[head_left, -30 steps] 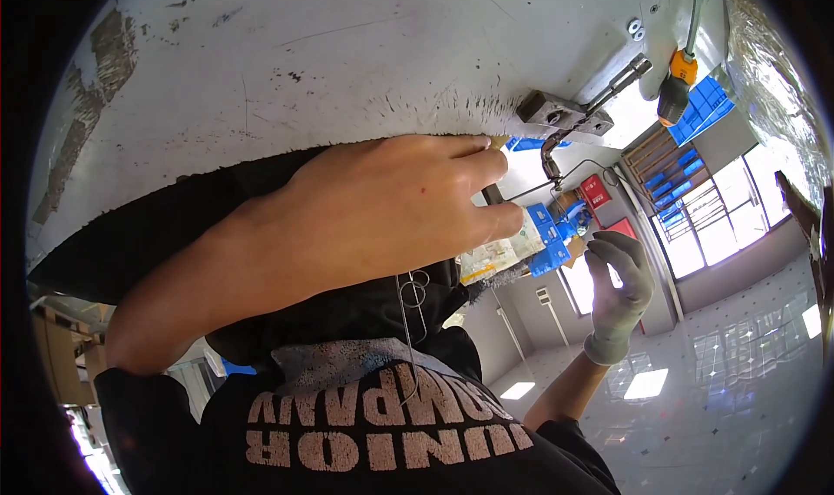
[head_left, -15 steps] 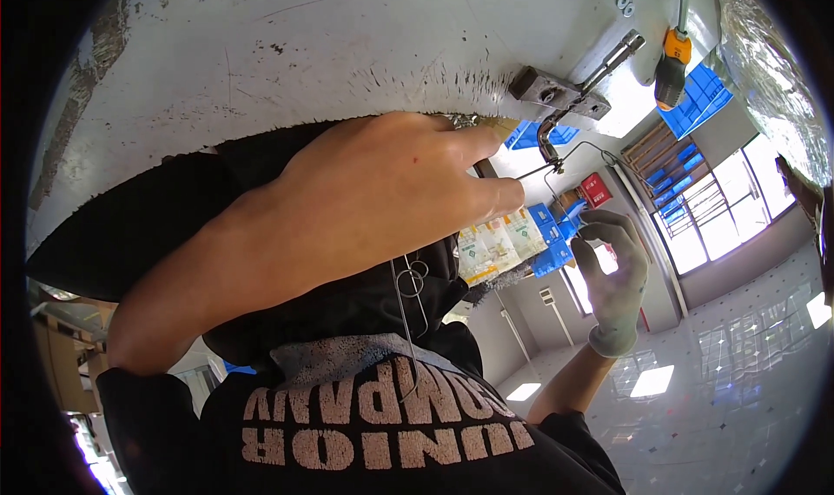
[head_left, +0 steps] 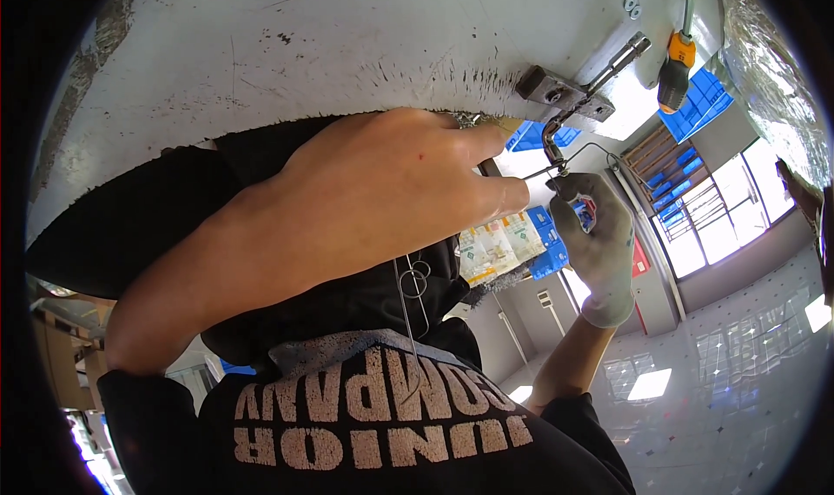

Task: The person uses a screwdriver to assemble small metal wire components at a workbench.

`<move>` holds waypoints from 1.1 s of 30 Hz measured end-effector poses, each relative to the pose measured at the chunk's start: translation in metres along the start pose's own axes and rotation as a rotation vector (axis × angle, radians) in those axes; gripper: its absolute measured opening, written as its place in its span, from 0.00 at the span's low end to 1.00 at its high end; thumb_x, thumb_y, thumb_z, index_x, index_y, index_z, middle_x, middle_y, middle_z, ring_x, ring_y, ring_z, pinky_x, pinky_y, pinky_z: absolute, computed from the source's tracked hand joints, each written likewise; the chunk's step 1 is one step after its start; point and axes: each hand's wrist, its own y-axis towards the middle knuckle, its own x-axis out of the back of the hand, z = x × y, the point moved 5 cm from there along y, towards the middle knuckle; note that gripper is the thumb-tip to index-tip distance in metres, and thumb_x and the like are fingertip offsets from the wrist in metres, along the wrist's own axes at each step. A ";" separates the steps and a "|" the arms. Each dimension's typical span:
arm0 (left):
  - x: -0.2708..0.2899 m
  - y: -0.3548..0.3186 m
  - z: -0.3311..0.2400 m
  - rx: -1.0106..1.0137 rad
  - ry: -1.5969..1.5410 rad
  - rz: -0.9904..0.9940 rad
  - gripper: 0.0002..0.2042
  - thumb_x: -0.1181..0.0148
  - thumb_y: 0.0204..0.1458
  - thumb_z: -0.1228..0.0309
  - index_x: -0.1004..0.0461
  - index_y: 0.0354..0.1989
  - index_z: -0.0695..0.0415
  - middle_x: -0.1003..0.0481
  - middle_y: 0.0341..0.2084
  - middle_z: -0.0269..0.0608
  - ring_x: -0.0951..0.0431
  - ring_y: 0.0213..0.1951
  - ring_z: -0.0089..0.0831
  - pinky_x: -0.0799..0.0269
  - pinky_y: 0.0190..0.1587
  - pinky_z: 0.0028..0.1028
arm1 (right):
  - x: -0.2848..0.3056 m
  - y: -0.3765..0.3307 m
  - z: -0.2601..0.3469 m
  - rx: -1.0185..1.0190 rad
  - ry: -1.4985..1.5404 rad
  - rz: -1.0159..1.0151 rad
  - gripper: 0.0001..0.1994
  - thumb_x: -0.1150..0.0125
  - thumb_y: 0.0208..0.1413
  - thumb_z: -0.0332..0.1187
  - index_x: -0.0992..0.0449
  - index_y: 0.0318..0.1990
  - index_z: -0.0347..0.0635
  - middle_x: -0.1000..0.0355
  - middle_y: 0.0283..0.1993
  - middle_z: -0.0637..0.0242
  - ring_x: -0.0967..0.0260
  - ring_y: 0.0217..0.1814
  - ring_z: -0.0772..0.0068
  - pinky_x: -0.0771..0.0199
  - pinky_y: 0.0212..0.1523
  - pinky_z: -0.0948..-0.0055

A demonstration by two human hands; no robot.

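My left hand (head_left: pixel 391 169), bare, is closed with its back showing; a thin metal wire (head_left: pixel 541 172) comes out between its fingers. That wire runs right to the hooked lower end of a metal rod (head_left: pixel 551 139), which passes through a metal block (head_left: pixel 565 93) on the grey surface. In a white glove, my right hand (head_left: pixel 599 239) pinches at the wire just under the hook, its fingertips partly hidden. Below my left hand hangs a bent wire piece with round loops (head_left: pixel 415 278); its upper end is hidden behind that hand.
A scratched grey metal surface (head_left: pixel 304 52) fills the top. An orange and black screwdriver (head_left: pixel 676 69) and two washers (head_left: pixel 632 7) are near the block. Blue crates (head_left: pixel 699 104), cartons (head_left: pixel 499 250) and shiny wrapping (head_left: pixel 769 69) appear on the right.
My right hand has moved up and left to the hook, and its fingers have closed together. My left hand has barely moved.
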 end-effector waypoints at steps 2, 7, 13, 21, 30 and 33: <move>0.000 -0.001 0.000 -0.006 0.004 -0.035 0.12 0.38 0.49 0.74 0.20 0.43 0.48 0.25 0.50 0.41 0.19 0.44 0.38 0.19 0.41 0.32 | -0.002 0.005 0.004 0.027 0.002 -0.046 0.09 0.38 0.51 0.26 0.24 0.40 0.34 0.22 0.39 0.57 0.23 0.41 0.63 0.27 0.47 0.68; 0.000 0.000 0.000 -0.013 0.026 -0.042 0.12 0.38 0.48 0.74 0.21 0.42 0.48 0.25 0.49 0.39 0.19 0.43 0.37 0.19 0.40 0.32 | -0.009 0.012 0.007 0.039 0.022 -0.101 0.13 0.36 0.51 0.27 0.25 0.44 0.35 0.21 0.39 0.54 0.21 0.41 0.57 0.25 0.47 0.65; -0.001 0.000 0.000 -0.007 0.041 -0.019 0.11 0.38 0.48 0.74 0.21 0.41 0.49 0.25 0.49 0.38 0.19 0.42 0.36 0.19 0.39 0.32 | -0.009 0.016 0.016 0.081 0.049 -0.045 0.19 0.35 0.49 0.27 0.26 0.50 0.34 0.22 0.41 0.56 0.23 0.44 0.63 0.26 0.49 0.67; 0.000 -0.001 0.000 -0.012 0.017 -0.040 0.11 0.37 0.47 0.74 0.21 0.41 0.50 0.25 0.49 0.41 0.19 0.42 0.38 0.19 0.38 0.32 | 0.001 0.017 0.015 0.028 0.540 0.013 0.25 0.31 0.44 0.24 0.26 0.54 0.33 0.24 0.46 0.64 0.27 0.48 0.70 0.28 0.52 0.69; 0.001 -0.002 0.000 -0.014 -0.012 -0.027 0.11 0.37 0.48 0.74 0.20 0.41 0.50 0.25 0.49 0.42 0.19 0.43 0.39 0.19 0.38 0.32 | -0.001 0.022 0.012 -0.022 0.688 0.052 0.24 0.35 0.44 0.18 0.26 0.54 0.30 0.23 0.47 0.63 0.29 0.43 0.75 0.29 0.48 0.75; 0.001 -0.002 0.001 -0.013 -0.032 -0.034 0.11 0.37 0.48 0.74 0.20 0.41 0.50 0.25 0.49 0.42 0.19 0.43 0.39 0.19 0.38 0.31 | 0.001 0.022 0.013 -0.016 0.642 0.061 0.24 0.35 0.45 0.18 0.25 0.54 0.30 0.23 0.47 0.63 0.29 0.41 0.77 0.28 0.46 0.76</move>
